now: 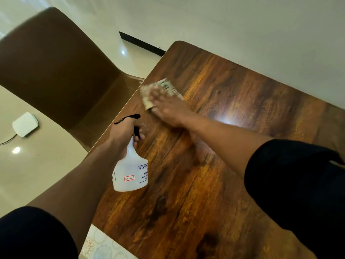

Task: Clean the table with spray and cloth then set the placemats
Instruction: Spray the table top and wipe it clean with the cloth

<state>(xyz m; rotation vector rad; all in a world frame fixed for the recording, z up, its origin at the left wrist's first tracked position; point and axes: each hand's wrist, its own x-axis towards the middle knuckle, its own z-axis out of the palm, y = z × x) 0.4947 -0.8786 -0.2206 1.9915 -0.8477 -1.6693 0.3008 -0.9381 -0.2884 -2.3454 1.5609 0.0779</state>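
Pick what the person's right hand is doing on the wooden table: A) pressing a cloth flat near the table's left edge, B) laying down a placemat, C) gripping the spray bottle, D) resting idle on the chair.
A: the right hand lies on the cloth on the table, while the left hand grips the spray bottle.

The cloth (160, 88) lies on the table (224, 165) near its far left edge, under the right hand (168, 107). The spray bottle (130, 171) hangs in the left hand (123, 133), nearer, over the same edge. A chair (56, 71) stands left of the table; a placemat (100, 243) shows by the near corner.
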